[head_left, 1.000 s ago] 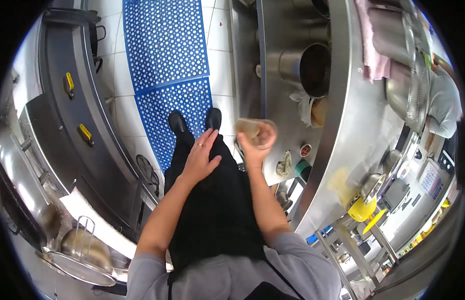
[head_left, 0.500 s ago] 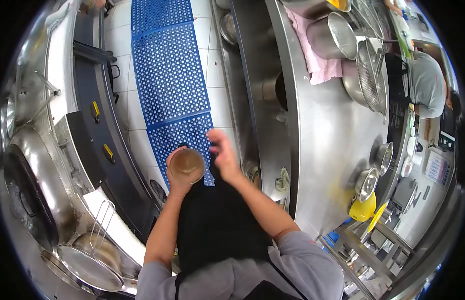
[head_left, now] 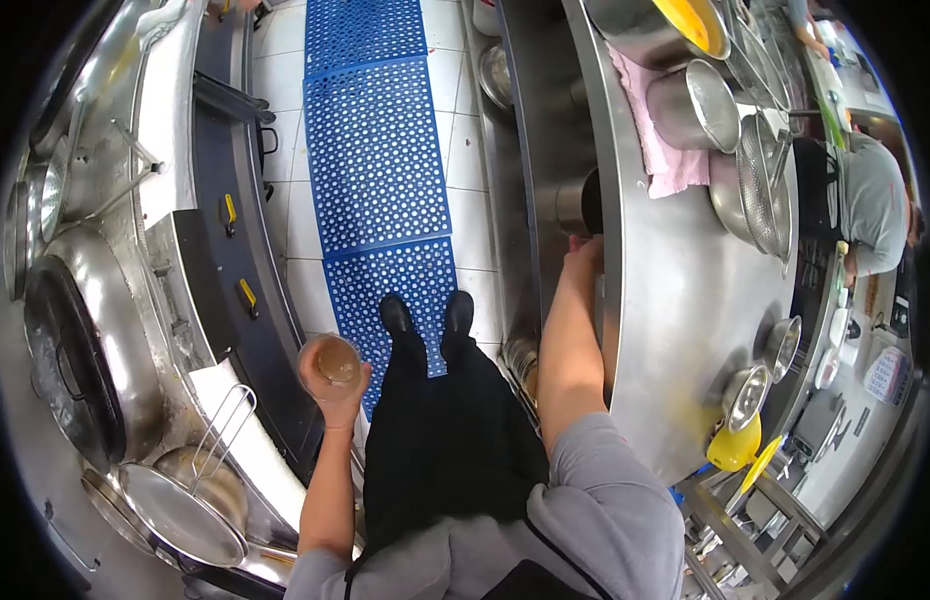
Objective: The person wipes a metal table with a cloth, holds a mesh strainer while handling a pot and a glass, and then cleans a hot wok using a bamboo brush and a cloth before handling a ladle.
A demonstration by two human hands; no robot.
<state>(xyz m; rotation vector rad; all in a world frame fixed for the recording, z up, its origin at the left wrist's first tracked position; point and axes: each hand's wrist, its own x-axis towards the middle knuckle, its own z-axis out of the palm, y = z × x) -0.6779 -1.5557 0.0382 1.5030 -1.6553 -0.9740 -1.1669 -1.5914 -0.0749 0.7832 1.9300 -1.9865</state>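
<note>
My left hand point(head_left: 335, 400) is wrapped round a clear round container point(head_left: 332, 366) with something brownish in it, held low beside the dark stove front. My right arm reaches to the right, under the edge of the steel counter. At the shelf below, my right hand point(head_left: 583, 252) is partly hidden by the counter edge, next to a steel pot point(head_left: 575, 205). What its fingers do, and whether they hold anything, does not show.
On the steel counter point(head_left: 665, 330) stand a pot point(head_left: 693, 105) on a pink cloth point(head_left: 680, 172), strainers and metal bowls point(head_left: 747, 395). A large wok and a sieve point(head_left: 180, 512) are at left. Another person point(head_left: 875, 205) stands far right. A blue mat point(head_left: 385, 150) covers the floor.
The container in my left hand has moved left and down. My right hand has gone from beside it to the shelf under the counter. The view has shifted too.
</note>
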